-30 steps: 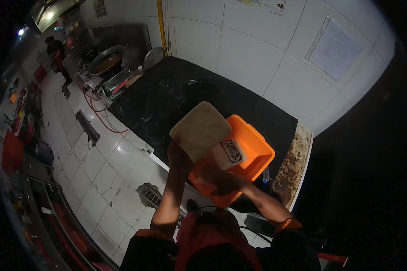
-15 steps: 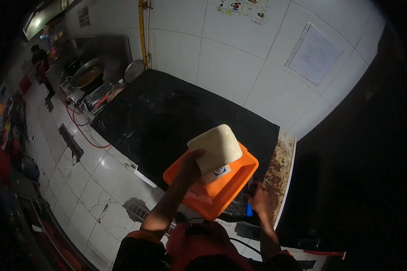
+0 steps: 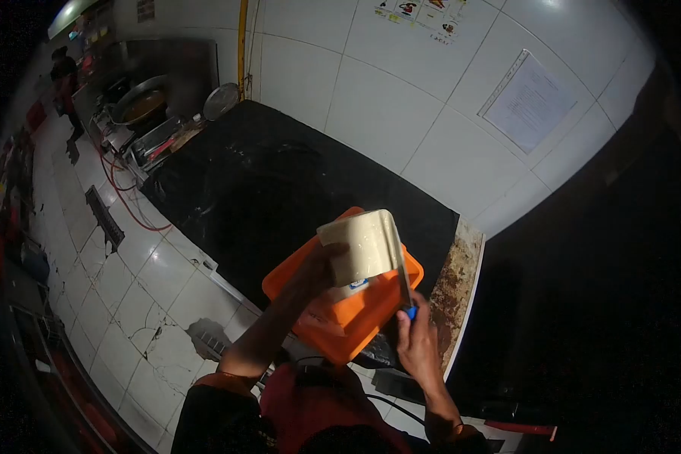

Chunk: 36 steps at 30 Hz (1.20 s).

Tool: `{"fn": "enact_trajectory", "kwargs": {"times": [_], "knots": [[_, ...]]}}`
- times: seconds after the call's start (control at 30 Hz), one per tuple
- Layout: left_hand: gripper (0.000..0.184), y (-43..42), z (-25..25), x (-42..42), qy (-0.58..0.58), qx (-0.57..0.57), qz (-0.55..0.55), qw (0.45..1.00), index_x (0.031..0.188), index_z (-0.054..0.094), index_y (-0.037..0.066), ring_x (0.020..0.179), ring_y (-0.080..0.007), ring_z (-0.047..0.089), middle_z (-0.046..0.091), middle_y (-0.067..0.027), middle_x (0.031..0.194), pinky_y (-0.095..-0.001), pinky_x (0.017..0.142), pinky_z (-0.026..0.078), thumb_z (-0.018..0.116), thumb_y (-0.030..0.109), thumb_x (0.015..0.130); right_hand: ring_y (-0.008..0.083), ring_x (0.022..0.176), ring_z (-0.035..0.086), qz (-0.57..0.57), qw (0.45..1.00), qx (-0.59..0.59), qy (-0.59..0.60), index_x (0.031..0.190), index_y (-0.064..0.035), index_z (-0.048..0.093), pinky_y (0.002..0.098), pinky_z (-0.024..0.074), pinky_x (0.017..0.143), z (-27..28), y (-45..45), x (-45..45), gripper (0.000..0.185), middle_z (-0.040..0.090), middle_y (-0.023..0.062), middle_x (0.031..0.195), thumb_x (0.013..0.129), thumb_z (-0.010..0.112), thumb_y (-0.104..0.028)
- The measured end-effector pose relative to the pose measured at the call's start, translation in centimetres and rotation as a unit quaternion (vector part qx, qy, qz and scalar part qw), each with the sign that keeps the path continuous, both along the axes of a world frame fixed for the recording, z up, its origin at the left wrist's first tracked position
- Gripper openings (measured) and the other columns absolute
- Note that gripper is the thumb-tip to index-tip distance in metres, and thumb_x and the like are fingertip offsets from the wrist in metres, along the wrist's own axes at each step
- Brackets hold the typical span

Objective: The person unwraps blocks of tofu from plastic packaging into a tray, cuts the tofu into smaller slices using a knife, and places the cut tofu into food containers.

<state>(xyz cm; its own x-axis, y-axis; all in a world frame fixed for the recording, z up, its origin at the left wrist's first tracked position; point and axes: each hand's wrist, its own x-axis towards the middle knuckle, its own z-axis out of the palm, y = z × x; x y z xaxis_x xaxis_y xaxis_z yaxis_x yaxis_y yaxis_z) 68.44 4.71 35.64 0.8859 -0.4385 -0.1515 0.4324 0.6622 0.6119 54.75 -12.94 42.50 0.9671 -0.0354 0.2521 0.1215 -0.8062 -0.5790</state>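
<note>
Knife comes up beside the cream block

At far left, in the background, another person [image 3: 64, 79] stands near a wide pan [image 3: 142, 104] and a round lid [image 3: 222, 101], much as a second ago. Next comes the black-covered surface [image 3: 272, 166].

The left hand [image 3: 327, 265] holds the cream block [image 3: 362, 242], gripping its left side, as it does in both earlier frames. The block is tilted above the orange tray [image 3: 374, 314]. A second ago its broad face was mostly in shadow; now that face is largely lit, and a narrow side shows along its right edge. Under the block, part of a printed packet [image 3: 357, 284] shows in the tray, more covered than a second ago.

To the right, the knife [image 3: 405, 284] points upward, its blade beside the block's right edge; whether the two touch is hard to tell. The right hand [image 3: 418, 344] is closed around the blue handle. A second ago this hand was over the tray; half a second ago it was down by the tray's right side, next to the blue handle.

Farther right, a sheet of paper [image 3: 533, 101] hangs on the tiled wall [image 3: 390, 106].
</note>
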Motion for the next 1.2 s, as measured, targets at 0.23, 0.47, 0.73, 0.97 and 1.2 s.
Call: {"fn": "enact_trajectory", "kwargs": {"times": [0.23, 0.47, 0.73, 0.97, 1.2], "knots": [[0.072, 0.5, -1.0, -0.2, 0.014, -0.007, -0.009, 1.0, 0.131, 0.039, 0.003, 0.104, -0.0276, 0.054, 0.053, -0.0135, 0.114, -0.0442, 0.092, 0.045, 0.071, 0.032, 0.073, 0.0487, 0.061, 0.056, 0.022, 0.997, -0.035, 0.066, 0.096, -0.0006, 0.038, 0.0526, 0.0393, 0.047, -1.8, 2.4, 1.2, 0.021, 0.054, 0.0272, 0.062, 0.096, 0.048, -0.019], [0.062, 0.7, -1.6, -0.4, 0.03, -0.034, 0.001, 0.999, 0.128, 0.043, 0.003, 0.099, -0.0256, 0.058, 0.055, -0.0124, 0.11, -0.0411, 0.086, 0.049, 0.069, 0.026, 0.077, 0.049, 0.061, 0.056, 0.034, 0.993, -0.043, 0.1, 0.096, -0.0003, 0.037, 0.0525, 0.0397, 0.047, -1.6, 2.8, 1.4, 0.021, 0.055, 0.0279, 0.063, 0.096, 0.047, -0.018], [0.054, 0.9, -3.2, -0.4, 0.052, -0.055, -0.002, 0.997, 0.124, 0.045, 0.004, 0.096, -0.0234, 0.06, 0.058, -0.0117, 0.107, -0.0409, 0.083, 0.052, 0.068, 0.022, 0.079, 0.049, 0.063, 0.057, 0.038, 0.987, -0.061, 0.143, 0.093, 0.003, 0.036, 0.0521, 0.0413, 0.048, -2.8, 2.7, 2.0, 0.024, 0.054, 0.0289, 0.059, 0.097, 0.047, -0.019], [0.054, -0.2, -4.8, -0.9, 0.118, -0.096, 0.005, 0.988, 0.125, 0.044, 0.002, 0.099, -0.0259, 0.058, 0.057, -0.0123, 0.109, -0.041, 0.09, 0.049, 0.066, 0.021, 0.079, 0.0499, 0.072, 0.058, 0.033, 0.982, -0.046, 0.178, 0.09, 0.0039, 0.042, 0.0539, 0.0433, 0.056, -5.2, 2.0, 3.1, 0.026, 0.056, 0.0328, 0.068, 0.096, 0.047, -0.02], [0.052, -0.9, -5.0, -1.0, 0.162, -0.101, 0.013, 0.981, 0.128, 0.041, 0.003, 0.105, -0.027, 0.058, 0.056, -0.0131, 0.115, -0.0412, 0.093, 0.048, 0.061, 0.018, 0.082, 0.0485, 0.07, 0.058, 0.112, 0.966, -0.064, 0.224, 0.09, 0.0057, 0.044, 0.0512, 0.0451, 0.057, -7.4, -0.2, 4.7, 0.029, 0.057, 0.0321, 0.07, 0.096, 0.048, -0.023]]}}
